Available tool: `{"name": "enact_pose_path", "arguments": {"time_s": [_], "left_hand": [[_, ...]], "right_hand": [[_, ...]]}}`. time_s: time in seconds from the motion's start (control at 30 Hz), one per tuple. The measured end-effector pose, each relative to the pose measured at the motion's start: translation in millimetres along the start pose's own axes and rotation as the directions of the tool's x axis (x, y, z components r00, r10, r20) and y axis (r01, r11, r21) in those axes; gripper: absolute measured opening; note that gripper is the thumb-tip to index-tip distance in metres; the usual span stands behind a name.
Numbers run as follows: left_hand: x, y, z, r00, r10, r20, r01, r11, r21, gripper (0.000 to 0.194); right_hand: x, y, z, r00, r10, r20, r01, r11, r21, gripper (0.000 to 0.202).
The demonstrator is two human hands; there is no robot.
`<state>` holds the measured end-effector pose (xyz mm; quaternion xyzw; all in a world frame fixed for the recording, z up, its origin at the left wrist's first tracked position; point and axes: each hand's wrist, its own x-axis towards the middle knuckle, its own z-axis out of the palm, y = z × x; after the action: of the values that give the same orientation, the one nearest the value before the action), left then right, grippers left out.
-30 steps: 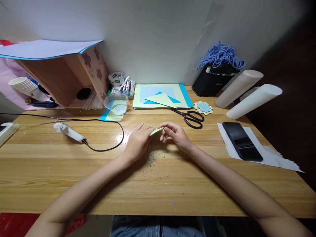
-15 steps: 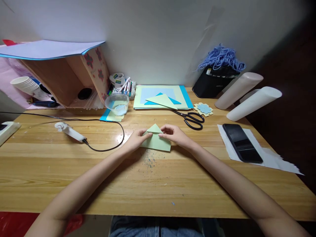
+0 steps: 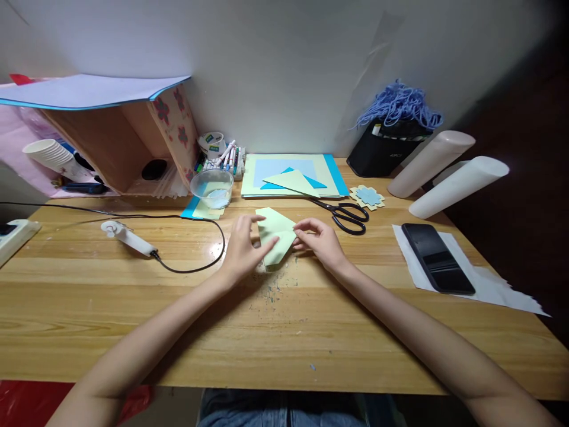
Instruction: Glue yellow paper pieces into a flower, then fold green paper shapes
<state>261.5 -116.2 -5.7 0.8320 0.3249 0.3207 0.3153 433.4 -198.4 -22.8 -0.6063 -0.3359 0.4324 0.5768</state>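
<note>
A pale green sheet of folded paper (image 3: 276, 228) is held tilted just above the wooden desk, its pointed corner turned to the right. My left hand (image 3: 243, 249) is at its left edge, thumb lying across the front and fingers curved around that side. With thumb and fingertips, my right hand (image 3: 320, 242) pinches the right corner. Behind and to the right lie black-handled scissors (image 3: 349, 216), their blades reaching toward a stack of coloured paper (image 3: 336, 172). On the stack are a green cut piece (image 3: 288, 181) and a blue one.
A clear plastic bowl (image 3: 212, 188) and markers (image 3: 227, 157) stand back left, beside an open box (image 3: 171, 127). A corded white glue gun (image 3: 128, 238) lies left. On the right are a paper flower (image 3: 367, 196), two white rolls (image 3: 457, 187), a phone (image 3: 438, 258) and a black holder (image 3: 382, 148).
The green paper has turned so its point, which faced away from me, now faces right. My left hand has spread wider, and my right hand has shifted to the pointed corner.
</note>
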Motion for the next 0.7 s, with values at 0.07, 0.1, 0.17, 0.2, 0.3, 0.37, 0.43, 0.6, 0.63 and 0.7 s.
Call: {"name": "enact_pose_path", "arguments": {"time_s": [0.07, 0.1, 0.17, 0.2, 0.3, 0.37, 0.43, 0.6, 0.63, 0.7], "left_hand": [[-7, 8, 4.2, 0.979, 0.171, 0.114, -0.191, 0.961, 0.199, 0.05], [-11, 10, 6.8, 0.959, 0.231, 0.163, -0.27, 0.921, 0.282, 0.048], [-17, 11, 11.7, 0.931, 0.292, 0.222, -0.36, 0.838, 0.41, 0.035], [-19, 10, 13.6, 0.925, 0.3, 0.234, -0.377, 0.807, 0.454, 0.029], [-23, 2, 15.1, 0.918, 0.302, 0.256, -0.393, 0.775, 0.495, 0.022], [-25, -3, 13.5, 0.907, 0.334, 0.257, -0.419, 0.788, 0.452, 0.024], [-25, -7, 11.5, 0.892, 0.396, 0.217, -0.451, 0.81, 0.374, 0.027], [-21, -14, 8.1, 0.816, 0.569, 0.101, -0.577, 0.798, 0.173, 0.032], [-20, -15, 7.7, 0.805, 0.585, 0.103, -0.593, 0.786, 0.172, 0.033], [-18, -15, 7.6, 0.809, 0.575, 0.12, -0.587, 0.778, 0.225, 0.032]], "right_hand": [[-4, 3, 5, 0.997, 0.08, 0.021, -0.08, 0.997, -0.014, 0.026], [-7, 3, 8, 0.995, 0.099, 0.03, -0.098, 0.995, -0.019, 0.026], [-14, 4, 14, 0.995, 0.086, 0.053, -0.084, 0.996, -0.036, 0.026], [-18, 4, 16, 0.996, 0.06, 0.07, -0.055, 0.996, -0.072, 0.025], [-27, 0, 19, 0.989, -0.1, 0.11, 0.129, 0.943, -0.307, 0.021], [-29, -6, 17, 0.963, -0.224, 0.147, 0.268, 0.83, -0.489, 0.017], [-27, -14, 11, 0.923, -0.31, 0.226, 0.383, 0.701, -0.601, 0.014], [-12, -27, -9, 0.733, -0.509, 0.451, 0.663, 0.388, -0.64, 0.008], [-9, -25, -13, 0.69, -0.53, 0.492, 0.704, 0.334, -0.628, 0.009], [-5, -19, -17, 0.627, -0.534, 0.567, 0.756, 0.244, -0.607, 0.013]]}}
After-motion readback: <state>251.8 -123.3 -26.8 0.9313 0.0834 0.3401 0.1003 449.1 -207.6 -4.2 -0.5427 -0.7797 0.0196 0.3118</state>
